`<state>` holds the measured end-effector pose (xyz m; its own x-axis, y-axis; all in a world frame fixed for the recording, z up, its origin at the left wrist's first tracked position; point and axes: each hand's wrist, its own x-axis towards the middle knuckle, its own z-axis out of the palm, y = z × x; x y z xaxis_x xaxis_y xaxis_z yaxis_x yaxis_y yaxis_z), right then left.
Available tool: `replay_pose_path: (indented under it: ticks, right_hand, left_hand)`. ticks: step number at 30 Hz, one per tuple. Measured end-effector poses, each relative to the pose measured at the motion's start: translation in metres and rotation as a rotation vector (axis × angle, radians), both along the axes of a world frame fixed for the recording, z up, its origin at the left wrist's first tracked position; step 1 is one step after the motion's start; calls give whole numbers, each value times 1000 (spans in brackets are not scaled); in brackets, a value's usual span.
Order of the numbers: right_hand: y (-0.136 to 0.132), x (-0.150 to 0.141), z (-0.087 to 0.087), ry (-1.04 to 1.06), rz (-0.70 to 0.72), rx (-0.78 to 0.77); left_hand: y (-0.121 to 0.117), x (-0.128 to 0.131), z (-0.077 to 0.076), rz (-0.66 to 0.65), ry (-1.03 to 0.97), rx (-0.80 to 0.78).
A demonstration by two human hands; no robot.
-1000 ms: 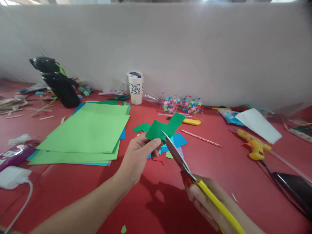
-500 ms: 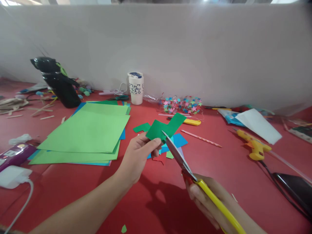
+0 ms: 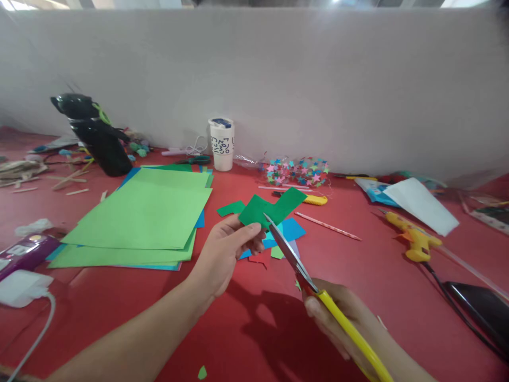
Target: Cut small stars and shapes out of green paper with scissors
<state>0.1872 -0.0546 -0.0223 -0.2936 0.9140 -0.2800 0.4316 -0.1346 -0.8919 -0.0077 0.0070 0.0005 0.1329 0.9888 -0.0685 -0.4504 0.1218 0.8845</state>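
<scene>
A dark green piece of paper [image 3: 254, 209] is pinched between thumb and fingers of my left hand [image 3: 225, 252], held above the table. My right hand [image 3: 338, 313] is closed around the yellow handle of a pair of scissors [image 3: 290, 257]. Their blades reach up and left, and the tip lies against the green paper. Behind and below the paper lie cut scraps: a blue piece [image 3: 294, 226], a red piece [image 3: 260, 259] and another dark green piece [image 3: 231, 208].
Light green sheets [image 3: 139, 212] are stacked on the left, by a black bottle [image 3: 101, 140]. A white cup [image 3: 221, 146] stands at the back. To the right lie a yellow utility knife [image 3: 316, 200], a striped stick [image 3: 328, 226] and a yellow glue gun [image 3: 415, 239].
The green paper has tilted slightly, its right arm shifting a little right and down. The scissor handles have moved slightly left; both hands keep their hold.
</scene>
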Motion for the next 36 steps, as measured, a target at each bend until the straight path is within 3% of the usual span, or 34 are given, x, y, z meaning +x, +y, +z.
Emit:
replay_pose_path:
  ticks: [4,8,14,21,30,36]
  right_hand:
    - [2,3,1,-13,43,17]
    - [4,8,2,-7,99,45]
    - [8,12,6,-29,153,2]
    - [0,4,14,-95,28,2]
    - [1,-1,-5,15,-24,58]
    - [1,0,-9,-24,12,64]
  left_hand:
    - [2,-1,-2,7,26,16]
    - [7,-8,2,-11,235,100]
    - [17,-21,9,-175,455,159]
    - [27,-34,3,-288,469,208]
    - [12,-8,-8,-192,91,33]
    - [6,-5,-4,6,167,124]
